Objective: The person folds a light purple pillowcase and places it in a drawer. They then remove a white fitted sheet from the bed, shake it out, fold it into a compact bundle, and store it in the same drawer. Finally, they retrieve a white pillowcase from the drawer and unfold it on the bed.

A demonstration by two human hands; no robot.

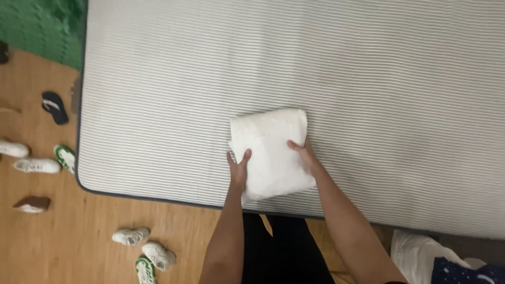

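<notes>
Seen from above: a folded white cloth bundle (272,152) lay on a striped grey mattress (368,68), near its 6 o'clock edge and a little left of centre. Pressed flat on the bundle from both sides, apparently to keep the folds from springing open: left hand (239,169) at the bundle's 8 o'clock edge, fingers together and thumb spread onto the cloth; right hand (305,155) at its 3 o'clock edge, fingers laid over the top. Neither hand closed around anything, both resting open-palmed against the fabric. Squared into a thick packet with rounded corners, tilted slightly clockwise, likely stacked in several layers. No labels, print or signs visible on the cloth or the mattress. Below the mattress, at 6 o'clock, dark trouser legs (286,252) over wooden floor (79,236). Scattered on the floor at 8 to 9 o'clock: white sneakers (37,165), a green-and-white pair (66,156), a black sandal (54,107). At 11 o'clock, a green mat (42,29). At 5 o'clock, a white and dark-blue fabric heap (436,257), partly cut off by the frame.
</notes>
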